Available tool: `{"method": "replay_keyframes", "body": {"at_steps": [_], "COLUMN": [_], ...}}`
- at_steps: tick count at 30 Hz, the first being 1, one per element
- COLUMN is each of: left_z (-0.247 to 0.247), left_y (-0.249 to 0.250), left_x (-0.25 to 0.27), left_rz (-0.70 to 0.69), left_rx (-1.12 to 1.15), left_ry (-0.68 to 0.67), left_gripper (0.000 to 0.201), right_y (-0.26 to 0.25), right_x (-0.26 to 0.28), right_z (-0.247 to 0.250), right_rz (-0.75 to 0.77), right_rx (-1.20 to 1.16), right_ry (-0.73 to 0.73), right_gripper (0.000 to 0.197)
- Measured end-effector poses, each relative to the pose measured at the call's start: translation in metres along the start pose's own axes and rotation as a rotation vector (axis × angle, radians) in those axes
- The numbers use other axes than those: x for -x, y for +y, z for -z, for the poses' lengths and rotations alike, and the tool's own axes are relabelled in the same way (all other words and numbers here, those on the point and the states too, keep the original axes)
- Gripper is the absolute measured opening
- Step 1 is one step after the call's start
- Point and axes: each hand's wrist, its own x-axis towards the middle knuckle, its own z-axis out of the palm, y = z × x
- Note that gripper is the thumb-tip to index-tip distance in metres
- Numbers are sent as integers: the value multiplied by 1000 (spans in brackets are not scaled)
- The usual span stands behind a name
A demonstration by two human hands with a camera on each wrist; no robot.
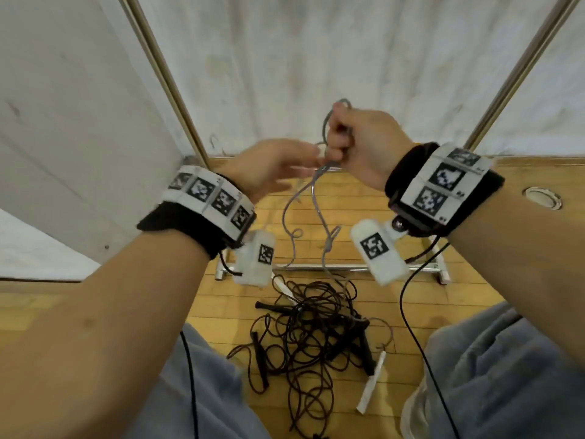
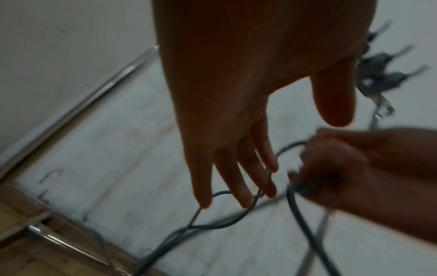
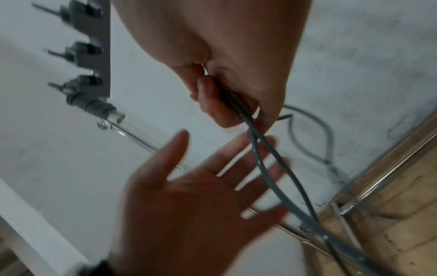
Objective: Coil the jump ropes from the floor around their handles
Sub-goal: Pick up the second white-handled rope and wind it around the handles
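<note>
While right hand fists gathered grey jump rope, strands trailing below the fist, left hand reaches flat-fingered, holding nothing. Early: black ropes pile lies uncoiled on floor beneath.

Head view looks down from above; both wrist views look close along the fingers toward twelve o'clock, sharing the grey rope.

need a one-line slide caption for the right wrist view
Right hand grips doubled grey jump rope while the open left hand reaches toward the hanging strands, before a white wall.
</note>
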Motion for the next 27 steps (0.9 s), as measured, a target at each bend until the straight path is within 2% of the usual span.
{"method": "replay_keyframes", "body": {"at_steps": [2, 5, 7, 10, 12, 14, 16, 19, 21, 22, 25, 27], "left_z": [-21, -41, -43, -38, -33, -29, -24, -19, -15, -13, -12, -11], "left_y": [-7, -16, -21, -22, -19, -15, -10, -1, 3, 5, 6, 7], "left_x": [1, -1, -2, -3, -2, -2, -1, 1, 3, 3, 3, 4], "left_rz": [-37, -65, -69, -107, -141, -175, -217, -243, -251, -249, -243, -252], "left_rx": [-96, -118, -166, -263, -191, -109, -41, 84, 157, 190, 246, 303], "left_ry": [-77, -110, -139, -73, 17, 108, 163, 217, 249, 263, 280, 283], "left_gripper": [20, 9, 13, 17, 15, 16, 17, 12, 10, 10, 8, 7], "right_y": [-8, -19, -28, -36, -32, -23, -9, 14, 30, 38, 52, 57], "right_x": [-1, -1, -2, -3, -3, -4, -3, 1, 5, 7, 11, 11], "right_z": [1, 1, 4, 15, 23, 28, 29, 26, 22, 18, 10, 9], "right_rz": [-32, 2, 48, 91, 89, 35, -47, -155, -180, -165, -41, 12], "right_rx": [-81, -174, -240, -271, -143, 34, 133, 263, 376, 448, 612, 654], "right_ry": [24, 88, 133, 221, 254, 208, 83, -217, -357, -377, -285, -237], "right_gripper": [36, 37, 38, 37, 32, 37, 49, 41, 34, 30, 9, 19]}}
